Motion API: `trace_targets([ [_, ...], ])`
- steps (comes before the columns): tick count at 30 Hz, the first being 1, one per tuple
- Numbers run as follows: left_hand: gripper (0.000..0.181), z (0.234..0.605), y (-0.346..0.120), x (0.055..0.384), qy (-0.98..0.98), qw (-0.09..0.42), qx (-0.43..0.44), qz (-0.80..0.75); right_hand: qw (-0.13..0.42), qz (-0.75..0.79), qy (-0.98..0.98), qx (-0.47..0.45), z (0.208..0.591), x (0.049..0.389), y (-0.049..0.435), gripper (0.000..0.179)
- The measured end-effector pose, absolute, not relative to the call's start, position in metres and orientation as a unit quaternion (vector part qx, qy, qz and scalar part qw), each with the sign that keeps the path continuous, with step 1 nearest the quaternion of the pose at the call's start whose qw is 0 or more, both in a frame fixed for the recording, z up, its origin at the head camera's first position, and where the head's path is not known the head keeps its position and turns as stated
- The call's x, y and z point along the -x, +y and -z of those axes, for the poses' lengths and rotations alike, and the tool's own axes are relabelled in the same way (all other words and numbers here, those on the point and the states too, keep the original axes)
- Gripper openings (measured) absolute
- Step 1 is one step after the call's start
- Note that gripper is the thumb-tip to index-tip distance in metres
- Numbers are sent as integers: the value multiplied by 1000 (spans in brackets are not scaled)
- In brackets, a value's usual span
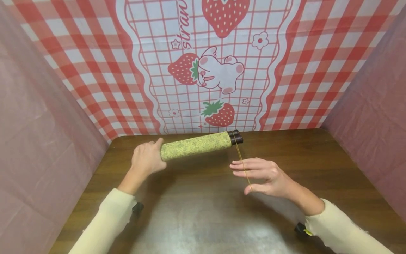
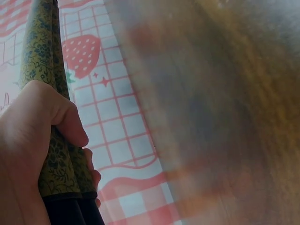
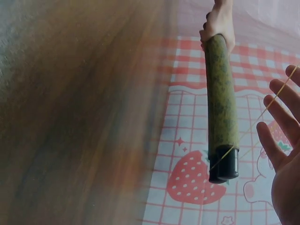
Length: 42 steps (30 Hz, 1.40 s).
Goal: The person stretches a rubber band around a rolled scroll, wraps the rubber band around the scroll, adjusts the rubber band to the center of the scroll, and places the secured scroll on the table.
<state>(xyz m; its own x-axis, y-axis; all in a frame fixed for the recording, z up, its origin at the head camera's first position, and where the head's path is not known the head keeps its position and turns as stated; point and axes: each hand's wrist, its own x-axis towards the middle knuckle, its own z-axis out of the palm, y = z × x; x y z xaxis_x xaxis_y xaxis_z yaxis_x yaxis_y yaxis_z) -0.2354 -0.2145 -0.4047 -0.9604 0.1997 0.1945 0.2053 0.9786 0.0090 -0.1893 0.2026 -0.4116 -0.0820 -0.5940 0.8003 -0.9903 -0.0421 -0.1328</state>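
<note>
My left hand (image 1: 147,157) grips the near-left end of a rolled scroll (image 1: 196,145) covered in yellow-green cloth. Dark floral patterning shows on that cloth in the left wrist view, where the thumb (image 2: 70,119) wraps over the roll. Two black roller ends (image 1: 236,138) stick out side by side at the scroll's right end. From them a thin yellow rubber band (image 1: 240,155) stretches down to my right hand (image 1: 269,178). The right hand's fingers are straight and spread, the band running taut across them to the thumb. The scroll is held up above the table, slightly tilted.
Underneath is a brown wooden table (image 1: 203,218). A red-and-white checked cloth (image 1: 304,70) with strawberry prints hangs behind it. Pink fabric (image 1: 38,141) closes off both sides. A black strap piece (image 1: 137,209) shows at the left wrist.
</note>
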Motion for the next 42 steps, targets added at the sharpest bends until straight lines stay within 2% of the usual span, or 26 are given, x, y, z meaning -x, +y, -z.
trace_targets([
  [10, 58, 405, -212, 237, -992, 78, 96, 34, 279, -367, -647, -607, 414, 187, 201, 57],
  [21, 77, 411, -206, 232, -994, 39, 63, 83, 339, -342, -661, -575, 414, 189, 193, 68],
  [27, 68, 411, -201, 230, -993, 32, 52, 104, 387, -315, -672, -548, 414, 191, 189, 71],
  [33, 56, 411, -199, 230, -992, 31, 49, 112, 389, -316, -683, -531, 414, 191, 186, 74],
  [42, 57, 414, -195, 227, -989, 18, 35, 142, 422, -334, -684, -492, 422, 195, 183, 80],
])
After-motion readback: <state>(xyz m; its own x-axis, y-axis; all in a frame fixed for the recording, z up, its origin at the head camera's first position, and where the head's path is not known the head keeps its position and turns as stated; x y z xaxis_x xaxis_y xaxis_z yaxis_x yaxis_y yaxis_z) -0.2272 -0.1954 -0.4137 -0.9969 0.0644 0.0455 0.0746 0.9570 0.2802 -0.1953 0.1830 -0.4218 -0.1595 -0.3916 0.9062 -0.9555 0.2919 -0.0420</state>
